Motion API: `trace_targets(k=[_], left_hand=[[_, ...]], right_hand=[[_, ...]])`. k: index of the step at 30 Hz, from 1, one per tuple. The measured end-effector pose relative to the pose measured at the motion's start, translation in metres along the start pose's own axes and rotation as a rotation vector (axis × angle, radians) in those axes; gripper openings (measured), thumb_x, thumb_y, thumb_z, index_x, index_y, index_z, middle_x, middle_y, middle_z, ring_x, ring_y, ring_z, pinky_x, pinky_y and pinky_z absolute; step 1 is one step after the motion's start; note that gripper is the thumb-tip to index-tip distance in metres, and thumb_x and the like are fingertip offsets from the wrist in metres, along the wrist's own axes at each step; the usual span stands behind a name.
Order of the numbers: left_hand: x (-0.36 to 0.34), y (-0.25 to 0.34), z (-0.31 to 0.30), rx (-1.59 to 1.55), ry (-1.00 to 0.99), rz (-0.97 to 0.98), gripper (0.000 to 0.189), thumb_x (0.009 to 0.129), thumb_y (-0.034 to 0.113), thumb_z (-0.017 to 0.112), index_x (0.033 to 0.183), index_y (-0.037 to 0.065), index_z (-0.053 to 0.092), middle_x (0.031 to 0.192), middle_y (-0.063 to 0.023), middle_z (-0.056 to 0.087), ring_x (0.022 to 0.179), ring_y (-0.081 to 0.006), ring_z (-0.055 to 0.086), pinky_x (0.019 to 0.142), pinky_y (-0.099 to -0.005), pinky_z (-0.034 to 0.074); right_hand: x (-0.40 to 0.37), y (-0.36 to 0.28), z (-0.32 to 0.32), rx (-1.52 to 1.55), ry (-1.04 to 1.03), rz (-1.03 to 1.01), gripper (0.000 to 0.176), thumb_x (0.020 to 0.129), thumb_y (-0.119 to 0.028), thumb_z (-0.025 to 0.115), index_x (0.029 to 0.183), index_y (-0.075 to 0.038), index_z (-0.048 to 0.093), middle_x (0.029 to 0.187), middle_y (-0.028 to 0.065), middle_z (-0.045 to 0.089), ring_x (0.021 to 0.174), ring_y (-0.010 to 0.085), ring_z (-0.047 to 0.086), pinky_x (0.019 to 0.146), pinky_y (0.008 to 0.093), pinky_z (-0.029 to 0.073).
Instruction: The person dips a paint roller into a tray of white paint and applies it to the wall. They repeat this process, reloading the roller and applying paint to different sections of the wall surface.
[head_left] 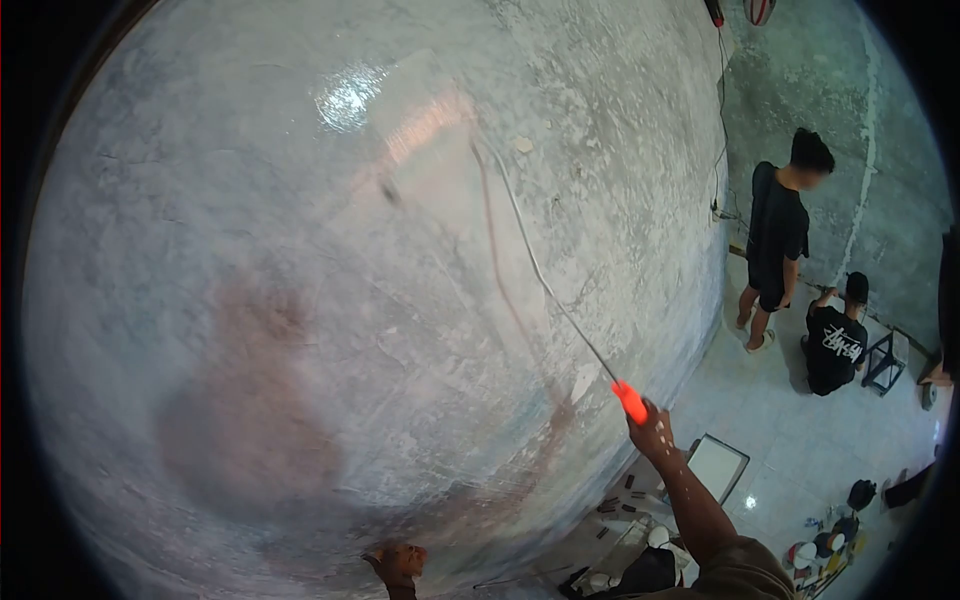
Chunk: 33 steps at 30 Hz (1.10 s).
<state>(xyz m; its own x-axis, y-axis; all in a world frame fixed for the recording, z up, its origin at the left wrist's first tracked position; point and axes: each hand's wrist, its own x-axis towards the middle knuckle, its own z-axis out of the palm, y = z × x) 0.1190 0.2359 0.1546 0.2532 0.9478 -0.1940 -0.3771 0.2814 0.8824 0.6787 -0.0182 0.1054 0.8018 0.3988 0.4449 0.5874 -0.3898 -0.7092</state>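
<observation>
My right hand (652, 430) is wrapped round the orange handle (630, 402) of a paint roller, with white spots on the wrist and forearm. From the handle a thin bent metal rod (545, 285) runs up to the roller head, which is blurred against the large grey wall (330, 250). A wet, shiny patch (430, 128) shows near the head. My left hand (400, 562) is low at the bottom of the view, close to the wall, with fingers curled; whatever it may hold is hidden.
On the right, one person (778, 235) stands and another (836, 338) crouches beside a small dark stool (884, 364). A rectangular tray (718, 468) of pale paint lies on the tiled floor. Containers (803, 555) and scattered items stand at lower right. A cable (721, 120) hangs along the wall's edge.
</observation>
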Motion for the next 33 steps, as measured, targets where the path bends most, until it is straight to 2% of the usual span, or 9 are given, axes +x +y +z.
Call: trace_targets(k=[5,7,9,12,17,19,21,25,33], left_hand=[[0.009,-0.002,-0.006,-0.085,0.217,0.002,0.085,0.081,0.073,0.019,0.088,-0.004,0.055,0.071,-0.0211,0.056,0.066,-0.035,0.054,0.058,-0.0468,0.047],[0.025,-0.006,-0.035,-0.101,-0.077,-0.157,0.08,0.085,0.067,0.02,0.078,-0.005,0.054,0.068,-0.0237,0.055,0.054,-0.0334,0.05,0.048,-0.0452,0.042],[0.001,0.0,0.008,-0.056,-0.02,-0.104,0.078,0.086,0.064,0.022,0.075,-0.006,0.053,0.066,-0.0244,0.054,0.051,-0.0327,0.047,0.046,-0.0438,0.04],[-0.007,0.005,0.024,-0.027,0.064,-0.069,0.075,0.086,0.06,0.028,0.074,-0.009,0.053,0.065,-0.0256,0.054,0.047,-0.0318,0.045,0.044,-0.0424,0.038],[0.014,-0.003,-0.01,0.128,0.341,0.006,0.071,0.085,0.055,0.036,0.081,-0.013,0.056,0.069,-0.0272,0.054,0.048,-0.0313,0.046,0.045,-0.0433,0.04],[0.041,-0.006,-0.078,-0.048,-0.102,-0.311,0.044,0.086,0.048,0.041,0.065,0.012,0.056,0.058,-0.0103,0.049,0.054,-0.0249,0.049,0.054,-0.0434,0.045],[0.024,-0.005,-0.043,-0.101,0.016,-0.225,0.044,0.086,0.047,0.042,0.065,0.011,0.055,0.056,-0.011,0.048,0.049,-0.0254,0.046,0.048,-0.0419,0.042],[0.013,-0.001,-0.001,-0.014,0.326,-0.159,0.049,0.087,0.05,0.039,0.062,0.009,0.052,0.054,-0.0118,0.048,0.043,-0.0266,0.041,0.043,-0.0418,0.04],[-0.014,0.011,0.027,-0.146,0.263,-0.166,0.057,0.086,0.057,0.031,0.067,0.008,0.053,0.055,-0.0139,0.05,0.044,-0.0291,0.042,0.043,-0.0419,0.041]], right_hand=[[0.108,-0.098,-0.061,0.136,0.02,0.0,0.02,0.077,-0.014,0.06,0.09,-0.001,0.054,0.07,0.0197,0.059,0.061,0.0365,0.058,0.057,0.0423,0.046],[0.105,-0.089,-0.057,0.139,0.006,0.009,0.02,0.077,-0.015,0.06,0.09,-0.001,0.054,0.071,0.0199,0.059,0.061,0.0363,0.058,0.056,0.0423,0.046],[0.069,-0.045,-0.028,0.005,0.072,-0.059,0.019,0.077,-0.016,0.06,0.089,-0.002,0.055,0.074,0.019,0.06,0.064,0.0366,0.058,0.055,0.0421,0.045],[-0.022,0.045,0.004,-0.02,-0.185,-0.034,0.02,0.077,-0.017,0.058,0.091,-0.002,0.056,0.082,0.0188,0.061,0.073,0.0376,0.059,0.061,0.0444,0.046],[-0.171,0.128,-0.055,-0.031,-0.461,0.422,0.019,0.075,-0.021,0.059,0.082,-0.004,0.06,0.077,0.019,0.062,0.074,0.0386,0.059,0.066,0.0457,0.047],[-0.207,0.155,-0.069,-0.052,-0.449,0.489,0.019,0.073,-0.022,0.06,0.083,-0.005,0.061,0.075,0.0178,0.063,0.073,0.0382,0.06,0.067,0.0452,0.048],[-0.224,0.171,-0.073,-0.132,-0.446,0.508,0.02,0.072,-0.023,0.061,0.081,-0.004,0.061,0.075,0.0182,0.063,0.073,0.0377,0.06,0.068,0.0449,0.048],[-0.195,0.177,-0.077,-0.118,-0.418,0.472,0.021,0.073,-0.023,0.062,0.079,-0.003,0.061,0.077,0.0171,0.063,0.076,0.0357,0.06,0.069,0.0432,0.048],[-0.067,0.186,-0.057,-0.023,-0.311,0.413,0.022,0.072,-0.022,0.061,0.079,-0.002,0.062,0.076,0.0197,0.062,0.074,0.0372,0.06,0.067,0.0435,0.048]])
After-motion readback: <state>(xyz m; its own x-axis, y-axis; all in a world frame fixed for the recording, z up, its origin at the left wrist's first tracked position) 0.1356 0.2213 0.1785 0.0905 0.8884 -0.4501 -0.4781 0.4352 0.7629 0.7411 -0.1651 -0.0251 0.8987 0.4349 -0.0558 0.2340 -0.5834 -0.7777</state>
